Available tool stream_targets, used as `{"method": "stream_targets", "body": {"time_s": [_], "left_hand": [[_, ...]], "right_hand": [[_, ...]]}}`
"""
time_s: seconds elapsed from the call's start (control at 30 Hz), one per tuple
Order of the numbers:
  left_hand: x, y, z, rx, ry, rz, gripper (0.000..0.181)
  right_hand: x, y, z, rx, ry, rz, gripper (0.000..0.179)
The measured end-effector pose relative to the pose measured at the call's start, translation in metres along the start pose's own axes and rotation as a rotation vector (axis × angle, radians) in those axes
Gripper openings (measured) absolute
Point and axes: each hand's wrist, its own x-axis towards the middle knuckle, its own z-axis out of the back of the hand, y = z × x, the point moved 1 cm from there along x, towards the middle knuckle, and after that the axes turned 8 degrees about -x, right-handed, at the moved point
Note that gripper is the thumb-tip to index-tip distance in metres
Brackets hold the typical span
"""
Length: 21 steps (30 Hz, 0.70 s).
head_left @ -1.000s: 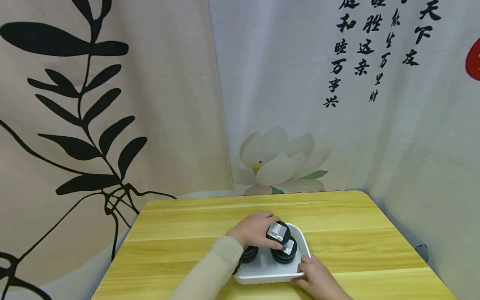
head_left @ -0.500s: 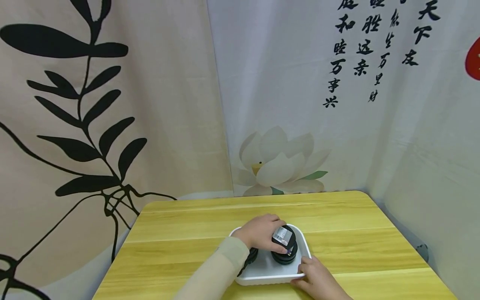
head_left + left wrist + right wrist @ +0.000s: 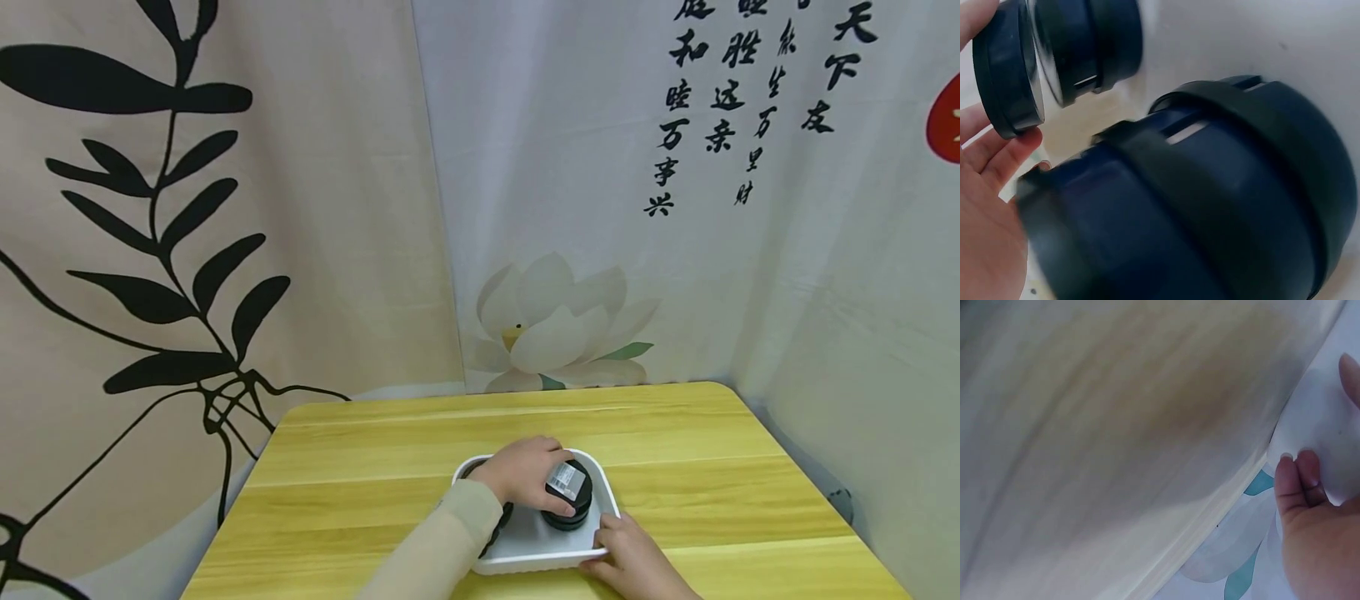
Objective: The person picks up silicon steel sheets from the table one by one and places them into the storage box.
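Note:
My left hand (image 3: pixel 525 473) holds a flat, round black container (image 3: pixel 567 482) by its rim; a white label shows on its top. The container sits right at the top of a stack of similar black containers (image 3: pixel 566 523) in a white tray (image 3: pixel 536 560). In the left wrist view a narrow gap shows between the held container (image 3: pixel 1007 72) and the stack (image 3: pixel 1094 47). A second stack (image 3: pixel 1210 181) fills the foreground there; in the head view my left arm mostly hides it. My right hand (image 3: pixel 633 557) grips the tray's near right corner, thumb and fingers at the rim.
The tray stands on a yellow wood-grain table (image 3: pixel 360 467) near its front edge. Behind the table hangs a printed curtain (image 3: pixel 360 250) with leaves, a lotus and writing. Another pale curtain (image 3: pixel 885 317) runs along the right side.
My left hand has moved right and toward me, bringing the held container from up and left of the stack to directly over it. My right hand has stayed at the tray corner.

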Motion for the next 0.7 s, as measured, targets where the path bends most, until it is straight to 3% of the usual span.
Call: {"method": "stream_targets", "body": {"time_s": [0.2,0.7], "left_hand": [[-0.0003,0.0035,-0.0087,-0.002,0.001,0.009,0.085],[0.0016,0.0031,-0.0097,-0.024,0.022,0.007,0.087]], "right_hand": [[-0.0006,0.0015,-0.0012,-0.015,-0.006,-0.011,0.024],[-0.0011,0.0052,0.0018,-0.029,-0.017,-0.038,0.027]]}}
